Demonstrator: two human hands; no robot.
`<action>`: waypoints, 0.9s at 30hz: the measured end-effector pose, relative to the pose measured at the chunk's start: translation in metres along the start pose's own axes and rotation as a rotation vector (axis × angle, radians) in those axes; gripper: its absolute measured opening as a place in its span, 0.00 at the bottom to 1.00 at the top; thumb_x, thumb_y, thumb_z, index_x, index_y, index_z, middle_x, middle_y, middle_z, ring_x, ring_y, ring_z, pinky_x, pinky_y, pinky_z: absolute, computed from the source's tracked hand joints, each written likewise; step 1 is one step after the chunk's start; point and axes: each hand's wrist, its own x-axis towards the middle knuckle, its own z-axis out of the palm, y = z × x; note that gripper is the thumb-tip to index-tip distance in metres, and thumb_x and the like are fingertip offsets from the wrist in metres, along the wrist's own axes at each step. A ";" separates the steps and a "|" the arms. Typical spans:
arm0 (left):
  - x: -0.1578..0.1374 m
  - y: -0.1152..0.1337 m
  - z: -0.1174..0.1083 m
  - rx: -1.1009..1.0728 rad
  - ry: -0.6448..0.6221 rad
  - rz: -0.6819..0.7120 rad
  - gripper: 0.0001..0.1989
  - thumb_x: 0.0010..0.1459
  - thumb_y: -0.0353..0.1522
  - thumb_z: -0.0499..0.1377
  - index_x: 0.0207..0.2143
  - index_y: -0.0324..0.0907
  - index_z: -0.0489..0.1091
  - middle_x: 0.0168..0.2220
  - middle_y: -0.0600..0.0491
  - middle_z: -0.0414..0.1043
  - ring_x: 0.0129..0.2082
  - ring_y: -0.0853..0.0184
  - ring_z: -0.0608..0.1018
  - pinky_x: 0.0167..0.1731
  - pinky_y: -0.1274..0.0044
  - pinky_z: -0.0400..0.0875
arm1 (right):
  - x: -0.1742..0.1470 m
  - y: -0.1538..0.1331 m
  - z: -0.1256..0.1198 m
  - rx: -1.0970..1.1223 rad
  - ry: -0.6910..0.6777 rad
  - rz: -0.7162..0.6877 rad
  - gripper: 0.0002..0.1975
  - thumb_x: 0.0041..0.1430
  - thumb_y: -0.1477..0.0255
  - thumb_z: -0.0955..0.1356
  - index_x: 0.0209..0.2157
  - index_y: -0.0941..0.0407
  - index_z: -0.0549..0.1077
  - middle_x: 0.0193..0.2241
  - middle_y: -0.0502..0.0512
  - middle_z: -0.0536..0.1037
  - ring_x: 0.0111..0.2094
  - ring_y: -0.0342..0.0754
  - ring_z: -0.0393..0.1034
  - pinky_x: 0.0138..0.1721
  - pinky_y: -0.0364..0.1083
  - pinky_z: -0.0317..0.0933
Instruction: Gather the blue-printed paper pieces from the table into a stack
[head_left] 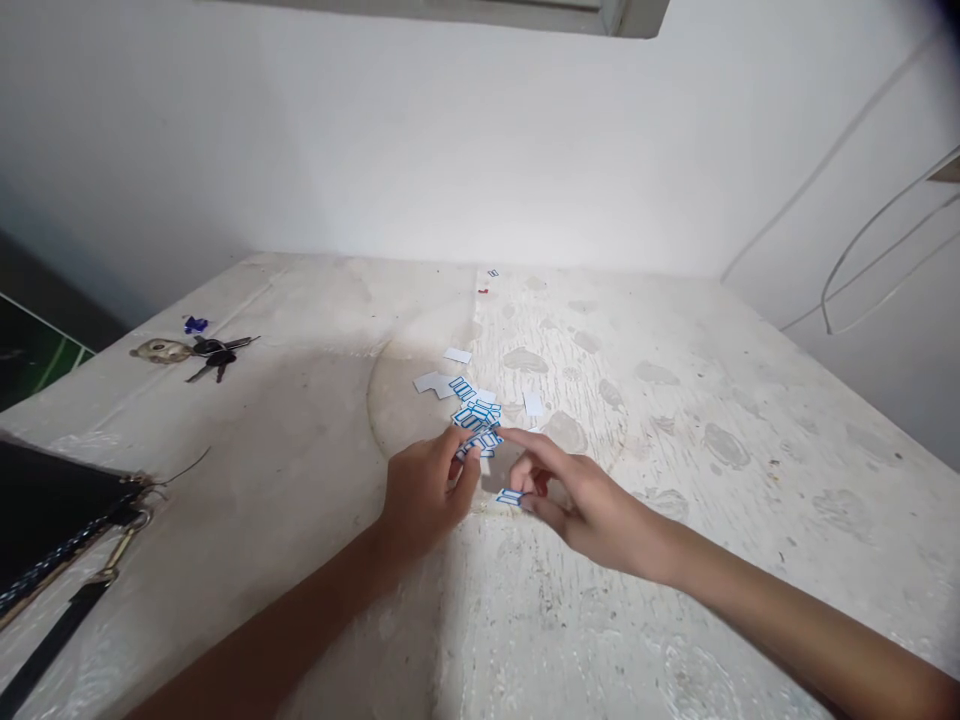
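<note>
Small white paper pieces with blue outlined bars lie in a loose pile [477, 410] at the middle of the table. My left hand [427, 490] is at the near left of this pile, its thumb and forefinger closed on a few of the blue-printed pieces [480, 445]. From the right, my right hand [581, 500] reaches in, the forefinger stretched to the edge of those pieces. Its thumb and curled fingers pinch a single blue-printed paper piece [509, 496]. Blank-side-up pieces lie around the pile, one behind it [457, 355] and another white piece [532, 403] to the right.
A bunch of keys [214, 350] and a crumpled blue wrapper [196, 325] lie on the table [300, 560] at the left. Nearer is a black pouch [60, 520] with a strap clip. Tiny scraps [493, 273] sit near the wall. Cables [832, 290] hang at the right.
</note>
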 end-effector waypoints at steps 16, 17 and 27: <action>-0.011 0.002 0.005 0.078 -0.337 0.274 0.06 0.53 0.34 0.55 0.29 0.40 0.64 0.24 0.54 0.69 0.25 0.66 0.72 0.25 0.75 0.62 | -0.003 -0.003 -0.003 -0.645 -0.055 -0.176 0.16 0.62 0.80 0.57 0.51 0.56 0.63 0.32 0.55 0.72 0.26 0.45 0.66 0.24 0.44 0.60; -0.011 0.001 0.006 0.067 -0.335 0.283 0.07 0.52 0.35 0.56 0.29 0.40 0.65 0.25 0.53 0.70 0.26 0.65 0.73 0.26 0.74 0.63 | -0.003 0.000 0.000 -0.677 -0.041 -0.209 0.17 0.62 0.81 0.57 0.52 0.57 0.61 0.33 0.56 0.72 0.27 0.45 0.67 0.25 0.44 0.61; -0.014 0.001 0.008 0.054 -0.328 0.334 0.08 0.58 0.29 0.48 0.36 0.38 0.65 0.32 0.51 0.73 0.33 0.63 0.74 0.32 0.72 0.65 | 0.002 -0.001 0.009 -0.752 0.105 -0.148 0.20 0.62 0.75 0.58 0.56 0.58 0.56 0.45 0.63 0.67 0.34 0.49 0.68 0.25 0.46 0.66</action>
